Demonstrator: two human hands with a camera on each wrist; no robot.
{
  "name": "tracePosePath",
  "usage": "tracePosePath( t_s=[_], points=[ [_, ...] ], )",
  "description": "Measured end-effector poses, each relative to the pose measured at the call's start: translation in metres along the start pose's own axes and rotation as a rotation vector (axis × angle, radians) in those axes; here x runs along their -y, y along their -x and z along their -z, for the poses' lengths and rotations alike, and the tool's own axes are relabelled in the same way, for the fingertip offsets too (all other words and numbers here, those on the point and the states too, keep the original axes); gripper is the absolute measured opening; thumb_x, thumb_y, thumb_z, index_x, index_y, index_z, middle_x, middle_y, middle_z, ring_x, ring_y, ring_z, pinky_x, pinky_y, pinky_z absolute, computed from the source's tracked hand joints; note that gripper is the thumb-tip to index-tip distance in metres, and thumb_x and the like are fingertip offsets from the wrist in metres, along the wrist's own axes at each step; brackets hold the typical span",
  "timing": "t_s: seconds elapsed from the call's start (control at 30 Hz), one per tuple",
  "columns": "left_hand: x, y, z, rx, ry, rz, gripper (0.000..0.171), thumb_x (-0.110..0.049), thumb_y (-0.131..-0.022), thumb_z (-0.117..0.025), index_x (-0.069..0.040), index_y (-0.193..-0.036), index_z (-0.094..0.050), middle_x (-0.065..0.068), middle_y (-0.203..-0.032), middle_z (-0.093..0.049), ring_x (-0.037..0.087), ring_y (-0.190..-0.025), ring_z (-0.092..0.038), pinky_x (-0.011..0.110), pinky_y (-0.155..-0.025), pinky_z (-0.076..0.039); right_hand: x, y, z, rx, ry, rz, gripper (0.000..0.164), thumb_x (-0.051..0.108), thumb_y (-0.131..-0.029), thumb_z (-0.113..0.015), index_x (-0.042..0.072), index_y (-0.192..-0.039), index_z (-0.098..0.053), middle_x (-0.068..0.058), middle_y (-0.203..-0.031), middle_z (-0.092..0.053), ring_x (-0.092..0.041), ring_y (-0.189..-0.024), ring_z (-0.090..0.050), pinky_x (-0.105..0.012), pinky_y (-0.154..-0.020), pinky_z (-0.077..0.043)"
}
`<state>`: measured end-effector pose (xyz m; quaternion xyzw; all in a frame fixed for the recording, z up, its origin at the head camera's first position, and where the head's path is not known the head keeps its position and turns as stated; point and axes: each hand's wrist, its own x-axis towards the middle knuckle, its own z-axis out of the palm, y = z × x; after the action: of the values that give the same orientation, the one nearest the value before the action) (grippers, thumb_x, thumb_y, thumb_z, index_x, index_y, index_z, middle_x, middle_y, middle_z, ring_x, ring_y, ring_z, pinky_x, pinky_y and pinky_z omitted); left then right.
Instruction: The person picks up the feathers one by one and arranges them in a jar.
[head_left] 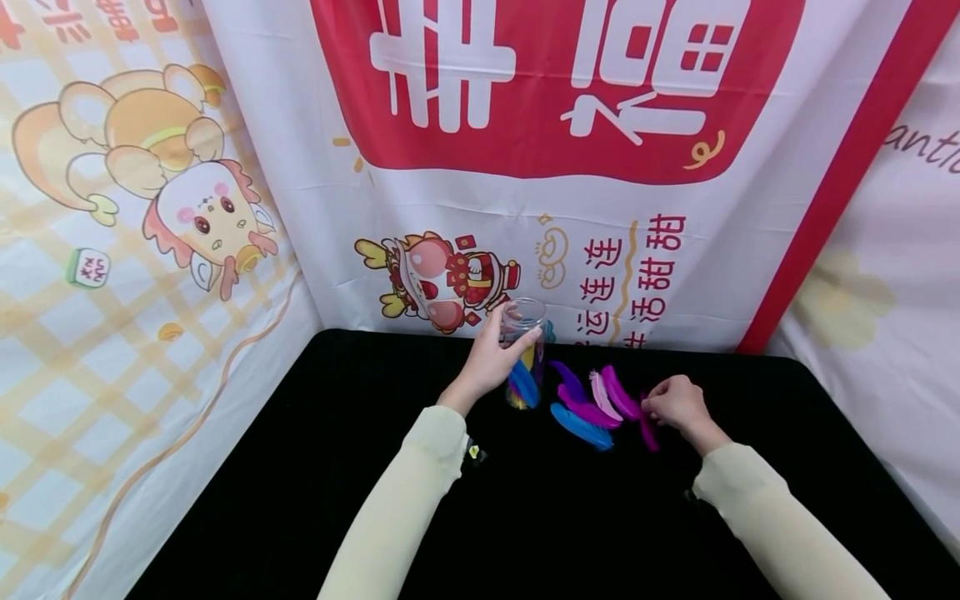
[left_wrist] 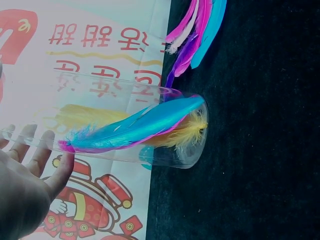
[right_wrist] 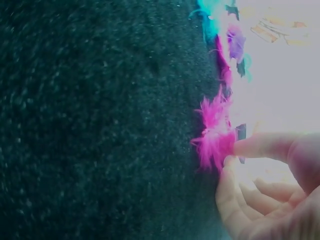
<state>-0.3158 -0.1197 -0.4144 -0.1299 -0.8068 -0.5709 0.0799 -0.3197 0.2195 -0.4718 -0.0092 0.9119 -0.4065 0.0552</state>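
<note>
At my right grip [head_left: 678, 402]: narrow, thumb and forefinger pinching a magenta feather [right_wrist: 215, 132].
At my left grip [head_left: 489, 360]: thumb and fingers round a clear jar [left_wrist: 175, 159].
Jar contents: I see a yellow feather [left_wrist: 90, 117] and a blue feather [left_wrist: 140, 125].
Between the hands: loose feathers [head_left: 588, 408], fanned on the black worktop [head_left: 562, 517].
Beyond: a printed banner [head_left: 300, 208].

We are seeing bare black tablecloth [head_left: 570, 533] on the near side of both grips, leaving a hand room to pass. Between the left hand [head_left: 491, 357], gripping the transparent jar [head_left: 527, 319], and the right hand [head_left: 678, 402], loose feathers [head_left: 588, 408] are blocking the direct path; the printed backdrop [head_left: 420, 200] is standing just behind the jar.
</note>
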Motion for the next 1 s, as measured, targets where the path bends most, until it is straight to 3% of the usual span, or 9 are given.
tracePosePath(
  t_s=[0.3, 0.6, 1.0],
  points=[
    [-0.001, 0.002, 0.000, -0.003, -0.011, 0.010, 0.070, -0.055, -0.098, -0.064, -0.022, -0.153, -0.036, 0.004, -0.139, -0.053, 0.023, -0.124, -0.057, 0.045, -0.106, -0.049, -0.002, 0.002, 0.007, 0.088, -0.155, -0.024, 0.024, 0.001, -0.092, -0.066, -0.018, -0.106, -0.068, -0.011, -0.082, -0.075, -0.014, -0.070, -0.070, -0.032, -0.064, -0.060],
    [0.000, 0.001, 0.001, -0.007, -0.017, 0.012, 0.073, -0.056, -0.097, -0.065, -0.020, -0.154, -0.036, 0.003, -0.139, -0.053, 0.022, -0.125, -0.056, 0.045, -0.106, -0.048, -0.003, -0.002, 0.013, 0.143, -0.308, -0.045, 0.031, 0.002, -0.097, -0.063, -0.019, -0.119, -0.062, -0.004, -0.083, -0.074, -0.011, -0.073, -0.069, -0.029, -0.067, -0.059],
    [-0.001, 0.001, 0.001, -0.003, -0.010, 0.003, 0.073, -0.054, -0.097, -0.065, -0.019, -0.154, -0.035, 0.008, -0.141, -0.052, 0.023, -0.125, -0.056, 0.045, -0.106, -0.049, -0.008, -0.005, 0.013, 0.194, -0.539, -0.047, 0.041, -0.002, -0.100, -0.058, -0.021, -0.134, -0.048, -0.005, -0.097, -0.074, -0.011, -0.083, -0.071, -0.030, -0.078, -0.060]
  ],
)
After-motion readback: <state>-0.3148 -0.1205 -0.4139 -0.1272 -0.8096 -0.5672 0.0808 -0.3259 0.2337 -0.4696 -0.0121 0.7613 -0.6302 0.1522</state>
